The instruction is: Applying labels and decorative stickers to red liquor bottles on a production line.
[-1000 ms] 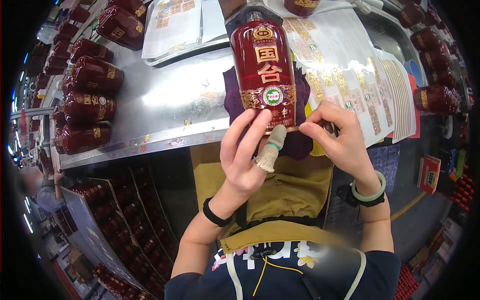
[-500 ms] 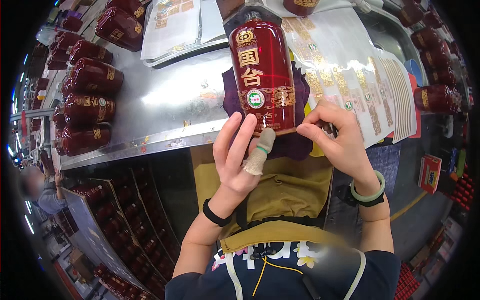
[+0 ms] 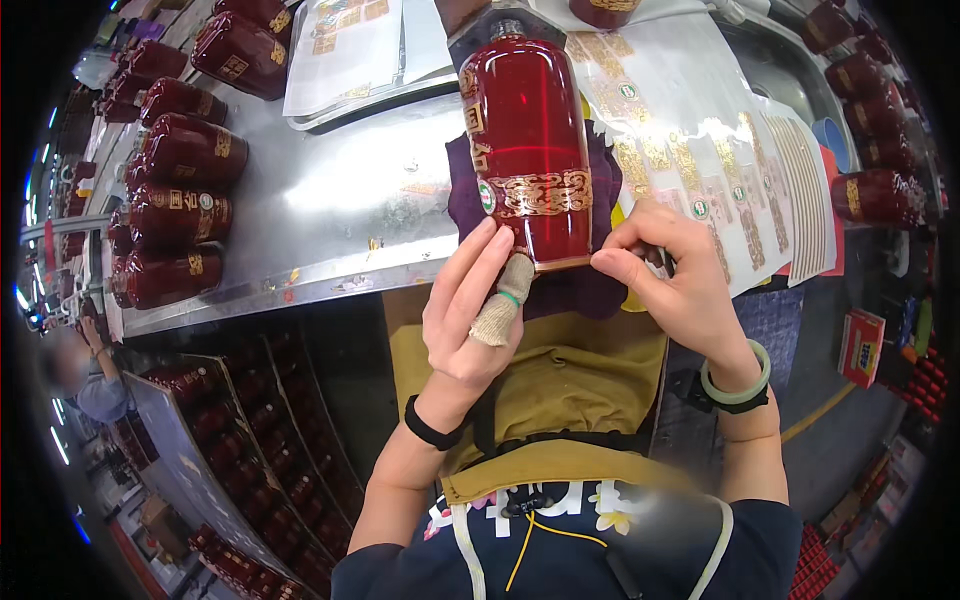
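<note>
At frame centre, the left hand [image 3: 470, 310] cups the glossy red ceramic bottle [image 3: 527, 150] with fingers extended; the right hand [image 3: 672, 285] pinches something hidden; the bottle's neck is cut off at the top.

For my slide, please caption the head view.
Both hands, left hand and right hand, steady a red bottle on a purple cloth.

The light is bright and comes from above, making a big white shine on the metal table [image 3: 340, 200] and a long glare stripe on the red bottle [image 3: 530, 140]. Under the table it is dark and shadowy. The picture is round with black corners, straight edges bend near the rim, and things at the far edges look blurry.
</note>
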Demonstrator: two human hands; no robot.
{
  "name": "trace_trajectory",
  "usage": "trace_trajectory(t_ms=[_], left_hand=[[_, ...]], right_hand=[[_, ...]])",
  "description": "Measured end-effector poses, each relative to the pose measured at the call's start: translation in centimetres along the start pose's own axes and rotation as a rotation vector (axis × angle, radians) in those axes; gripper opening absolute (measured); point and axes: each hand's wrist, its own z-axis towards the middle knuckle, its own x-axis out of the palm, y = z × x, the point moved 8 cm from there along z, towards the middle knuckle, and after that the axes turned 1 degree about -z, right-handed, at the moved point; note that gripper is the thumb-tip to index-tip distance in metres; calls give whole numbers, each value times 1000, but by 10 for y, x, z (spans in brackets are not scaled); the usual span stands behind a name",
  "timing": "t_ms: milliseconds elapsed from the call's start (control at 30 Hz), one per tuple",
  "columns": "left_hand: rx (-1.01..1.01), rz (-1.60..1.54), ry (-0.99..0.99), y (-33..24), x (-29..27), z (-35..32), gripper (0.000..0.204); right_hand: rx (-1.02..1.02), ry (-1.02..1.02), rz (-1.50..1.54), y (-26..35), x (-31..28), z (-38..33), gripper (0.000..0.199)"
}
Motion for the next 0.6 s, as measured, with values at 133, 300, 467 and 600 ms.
trace_trajectory(t_ms=[133, 300, 467, 600], left_hand=[[8, 53, 56, -7, 2, -1, 34], [62, 203, 0, -20, 5, 6, 37], [126, -67, -54, -11, 3, 9, 39], [-114, -86, -36, 8, 0, 1, 40]], right_hand=[[24, 13, -41, -3, -3, 0, 15], [5, -2, -52, -6, -2, 1, 16], [6, -10, -29, -5, 0, 1, 15], [-12, 2, -35, -1, 1, 0, 14]])
